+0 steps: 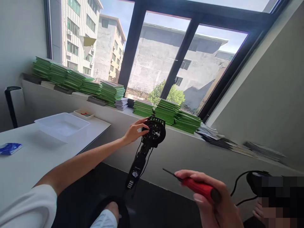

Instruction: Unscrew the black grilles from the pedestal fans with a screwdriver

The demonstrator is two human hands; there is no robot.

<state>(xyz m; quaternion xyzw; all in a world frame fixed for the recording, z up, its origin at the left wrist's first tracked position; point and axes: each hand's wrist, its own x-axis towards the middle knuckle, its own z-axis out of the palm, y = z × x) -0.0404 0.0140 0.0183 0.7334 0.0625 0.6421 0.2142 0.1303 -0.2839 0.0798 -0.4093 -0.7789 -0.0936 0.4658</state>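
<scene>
A black device (pixel 154 134) with a round head and a long body stands upright near the wall, thin cables hanging beside its neck. My left hand (pixel 136 131) grips the left rim of its round head between thumb and fingers. At the lower right, my right hand (pixel 211 193) is closed round a red-handled screwdriver (pixel 198 188), whose thin dark shaft points up and left. The screwdriver tip is apart from the device. Small parts inside the round head are too small to make out.
On the left, a white table (pixel 28 167) bears a translucent plastic bin (pixel 63 125), a small tray (pixel 84 114) and a blue packet (pixel 10 148). Green stacks (pixel 166 110) line the windowsill. At the lower right are a partly blurred-out person (pixel 258 210) and a black object with a cable.
</scene>
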